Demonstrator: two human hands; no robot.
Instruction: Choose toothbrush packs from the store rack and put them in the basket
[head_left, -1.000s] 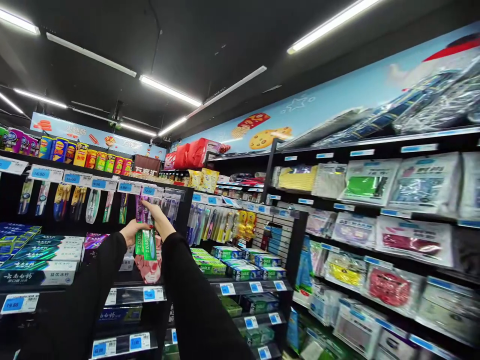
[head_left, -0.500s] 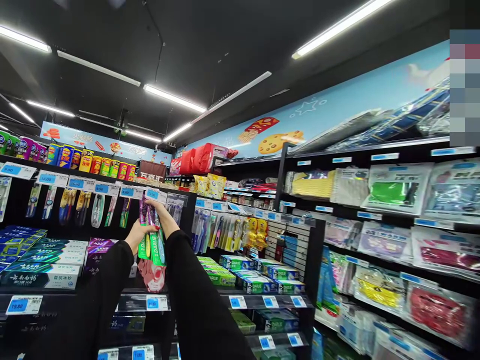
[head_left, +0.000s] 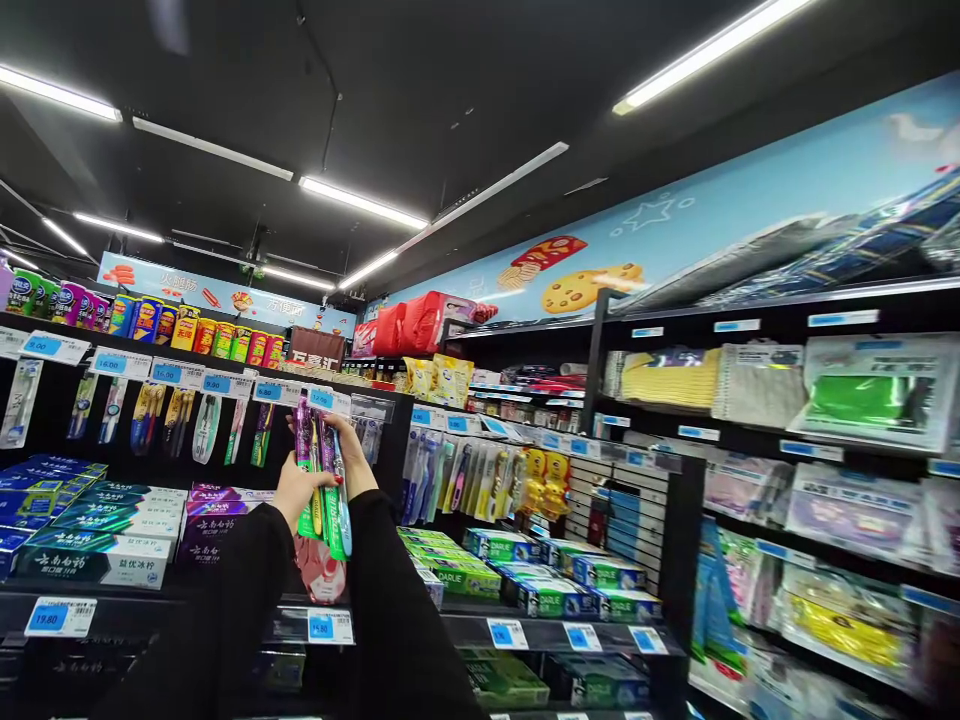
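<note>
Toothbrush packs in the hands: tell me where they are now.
In the head view, left of centre, the toothbrush packs are held between the left hand and the right hand, just below a price tag.

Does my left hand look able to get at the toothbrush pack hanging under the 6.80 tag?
Likely yes: the hanging pack is close and uncovered, though the left hand is busy holding DARLIE packs.

My view has swung slightly left, so the hanging toothbrushes [head_left: 206, 428] and shelf post [head_left: 601, 350] sit further right. The toothbrush packs [head_left: 334, 515] in my left hand [head_left: 300, 488] and right hand [head_left: 352, 452] now spread wider, showing a yellow brush [head_left: 316, 508].
</note>
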